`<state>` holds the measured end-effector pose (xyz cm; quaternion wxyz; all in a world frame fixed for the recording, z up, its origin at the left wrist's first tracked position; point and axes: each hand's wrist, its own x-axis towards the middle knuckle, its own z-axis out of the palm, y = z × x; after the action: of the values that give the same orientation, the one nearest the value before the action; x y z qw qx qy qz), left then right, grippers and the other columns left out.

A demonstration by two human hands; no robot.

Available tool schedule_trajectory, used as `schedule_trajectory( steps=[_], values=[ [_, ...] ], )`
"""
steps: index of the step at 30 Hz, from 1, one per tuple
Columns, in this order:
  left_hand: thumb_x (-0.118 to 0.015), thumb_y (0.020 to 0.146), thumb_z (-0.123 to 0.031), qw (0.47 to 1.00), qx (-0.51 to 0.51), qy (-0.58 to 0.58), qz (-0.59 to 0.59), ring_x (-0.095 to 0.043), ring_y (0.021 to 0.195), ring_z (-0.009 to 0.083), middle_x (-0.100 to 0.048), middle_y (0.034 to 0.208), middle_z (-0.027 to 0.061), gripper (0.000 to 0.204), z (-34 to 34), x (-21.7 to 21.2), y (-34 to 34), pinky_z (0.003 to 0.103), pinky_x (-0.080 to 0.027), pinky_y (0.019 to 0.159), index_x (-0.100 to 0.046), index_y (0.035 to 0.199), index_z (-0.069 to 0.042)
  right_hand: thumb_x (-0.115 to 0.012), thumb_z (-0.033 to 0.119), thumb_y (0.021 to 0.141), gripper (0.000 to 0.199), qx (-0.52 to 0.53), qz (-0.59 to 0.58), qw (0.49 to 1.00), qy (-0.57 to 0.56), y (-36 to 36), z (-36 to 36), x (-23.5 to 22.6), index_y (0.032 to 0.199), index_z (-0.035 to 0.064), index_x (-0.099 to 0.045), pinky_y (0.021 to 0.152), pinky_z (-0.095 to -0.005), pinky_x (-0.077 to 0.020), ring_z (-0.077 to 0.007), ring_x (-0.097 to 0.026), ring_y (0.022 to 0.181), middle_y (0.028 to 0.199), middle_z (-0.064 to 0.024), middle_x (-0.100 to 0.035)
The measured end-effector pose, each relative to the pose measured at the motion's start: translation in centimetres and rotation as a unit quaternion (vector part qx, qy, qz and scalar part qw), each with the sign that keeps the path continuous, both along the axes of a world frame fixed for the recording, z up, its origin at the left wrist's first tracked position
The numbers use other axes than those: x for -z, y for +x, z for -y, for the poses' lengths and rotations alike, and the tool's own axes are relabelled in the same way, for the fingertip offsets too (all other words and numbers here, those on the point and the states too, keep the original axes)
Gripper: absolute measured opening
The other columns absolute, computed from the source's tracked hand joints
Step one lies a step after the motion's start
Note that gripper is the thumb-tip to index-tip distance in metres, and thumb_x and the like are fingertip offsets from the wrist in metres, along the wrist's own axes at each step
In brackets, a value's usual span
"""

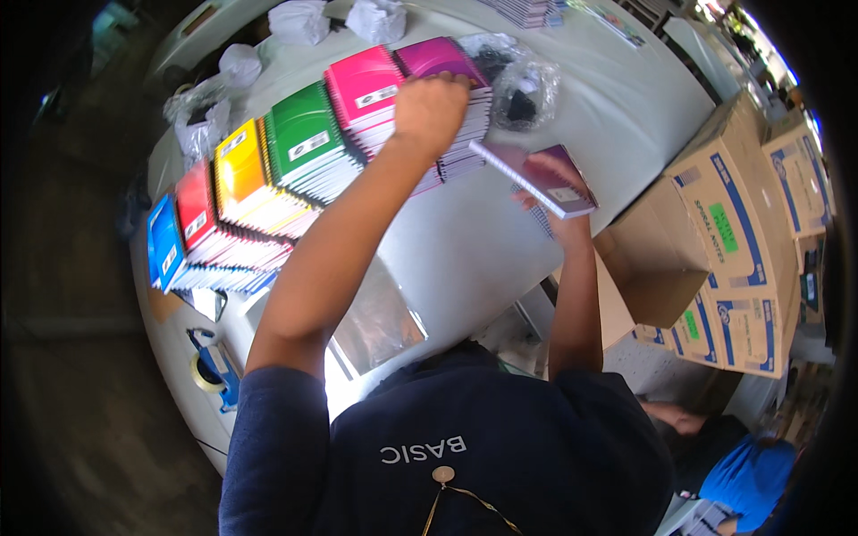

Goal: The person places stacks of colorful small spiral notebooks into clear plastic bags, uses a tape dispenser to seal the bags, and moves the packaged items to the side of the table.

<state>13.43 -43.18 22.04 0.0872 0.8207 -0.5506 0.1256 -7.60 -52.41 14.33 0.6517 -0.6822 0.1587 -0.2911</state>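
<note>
A row of spiral notebook stacks curves across the white table: blue (pixel 166 241), red (pixel 196 204), yellow (pixel 241 170), green (pixel 304 134), pink (pixel 362 76) and purple (pixel 438 55). My left hand (pixel 433 112) is over the front of the purple stack, near the pink one. Its fingers are curled closed, and their tips are hidden, so what they grip does not show. To the right of the stacks, my right hand (pixel 565 192) holds a purple spiral notebook (pixel 536 170) tilted above the table. The notebook is slightly blurred.
Open cardboard box (pixel 657 259) at right, beside more stacked cartons (pixel 746 330). Clear plastic wrap (pixel 527 94) lies behind the purple stack; white crumpled bags (pixel 299 22) sit along the far edge. A blue tape dispenser (pixel 217 368) rests at left. Another person (pixel 746 478) is at lower right.
</note>
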Motion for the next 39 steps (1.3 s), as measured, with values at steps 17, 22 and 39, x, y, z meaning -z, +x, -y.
schedule_trajectory(
  steps=[17,22,39],
  values=[
    [-0.077,0.069,-0.024,0.96,0.1,-0.259,-0.041,-0.055,0.093,0.0252,-0.056,0.107,0.0044,0.044,-7.0,1.3,-1.7,0.04,-0.045,0.076,-0.061,0.109,-0.012,-0.061,0.009,0.085,0.061,-0.181,0.116,0.855,0.473,1.9,-8.6,4.3,0.137,-0.0007,-0.031,0.093,-0.0347,-0.0451,-0.0217,-0.055,0.111,0.124,-0.0135,-0.052],
    [-0.066,0.082,-0.029,0.974,-0.039,-0.184,0.128,-0.064,0.082,0.0276,-0.065,0.106,0.0084,0.03,-9.1,0.2,3.5,0.038,-0.05,0.067,-0.065,0.106,-0.012,-0.057,-0.003,0.081,0.052,-0.194,0.099,0.846,0.487,2.9,-10.6,4.5,0.13,0.0,-0.039,0.093,-0.036,-0.0459,-0.022,-0.056,0.109,0.119,-0.0119,-0.054],
    [-0.068,0.081,-0.023,0.978,-0.094,-0.113,0.146,-0.058,0.103,0.0326,-0.057,0.12,0.0191,0.053,-18.0,-0.4,2.1,0.043,-0.044,0.087,-0.051,0.128,-0.008,-0.061,0.006,0.083,0.035,-0.186,0.051,0.865,0.463,5.3,-10.3,2.8,0.117,0.0023,-0.052,0.083,-0.035,-0.0518,-0.0198,-0.063,0.095,0.105,-0.01,-0.062]
  ],
)
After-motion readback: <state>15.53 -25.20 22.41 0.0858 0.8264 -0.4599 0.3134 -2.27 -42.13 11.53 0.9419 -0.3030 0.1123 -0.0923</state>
